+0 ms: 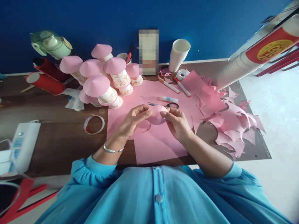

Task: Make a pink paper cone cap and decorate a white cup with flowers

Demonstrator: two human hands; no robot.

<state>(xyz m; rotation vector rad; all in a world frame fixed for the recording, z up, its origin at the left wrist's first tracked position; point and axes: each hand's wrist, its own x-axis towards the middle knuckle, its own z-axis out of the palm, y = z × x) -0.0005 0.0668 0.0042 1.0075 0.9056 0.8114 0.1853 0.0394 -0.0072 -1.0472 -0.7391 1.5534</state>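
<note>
Between my hands is a pink paper disc [157, 117] with a slit or fold line near its top, held above the pink sheets [161, 146]. My left hand [137, 117] pinches its left edge between thumb and fingers. At the right edge, my right hand [178, 121] is closed on it, thumb on the near face. Just behind the disc lie scissors [173, 105], partly covered by it, and a glue stick [168, 99]. Two markers, one orange-capped [169, 86] and one red-capped [182, 86], rest farther back.
Decorated paper-cup towers with pink cone roofs [96, 85] stand at the back left. A tape roll [93, 124] lies left of the sheets. Pink scraps [235, 124] pile up on the right, beside a long cup stack [238, 71]. A phone [149, 53] leans on the blue wall.
</note>
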